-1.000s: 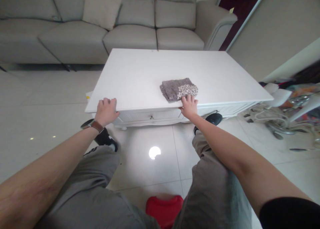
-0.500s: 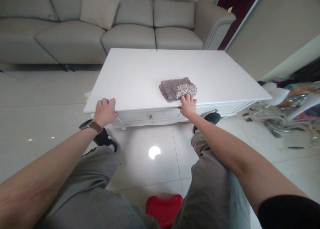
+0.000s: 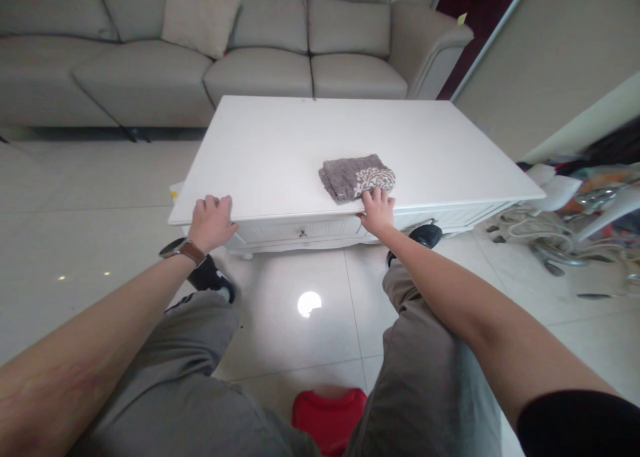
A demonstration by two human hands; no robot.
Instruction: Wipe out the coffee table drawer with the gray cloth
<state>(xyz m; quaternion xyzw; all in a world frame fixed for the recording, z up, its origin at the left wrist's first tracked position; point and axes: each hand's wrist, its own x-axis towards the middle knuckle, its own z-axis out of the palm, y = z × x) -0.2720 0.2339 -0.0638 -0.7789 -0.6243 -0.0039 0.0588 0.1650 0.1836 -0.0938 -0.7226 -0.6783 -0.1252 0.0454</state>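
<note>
A white coffee table (image 3: pixel 280 144) stands in front of me. My left hand (image 3: pixel 211 222), with a watch on its wrist, grips the table's near edge, fingers curled over the top. My right hand (image 3: pixel 377 210) grips the same edge further right, its fingertips touching a folded grey towel (image 3: pixel 356 176) with a white pattern that lies near that edge.
A grey sofa (image 3: pixel 260 37) with a cushion (image 3: pixel 200 14) stands behind the table. Cables and clutter (image 3: pixel 575 224) lie on the floor at the right. A red stool (image 3: pixel 327 417) shows between my knees. The floor is glossy white tile.
</note>
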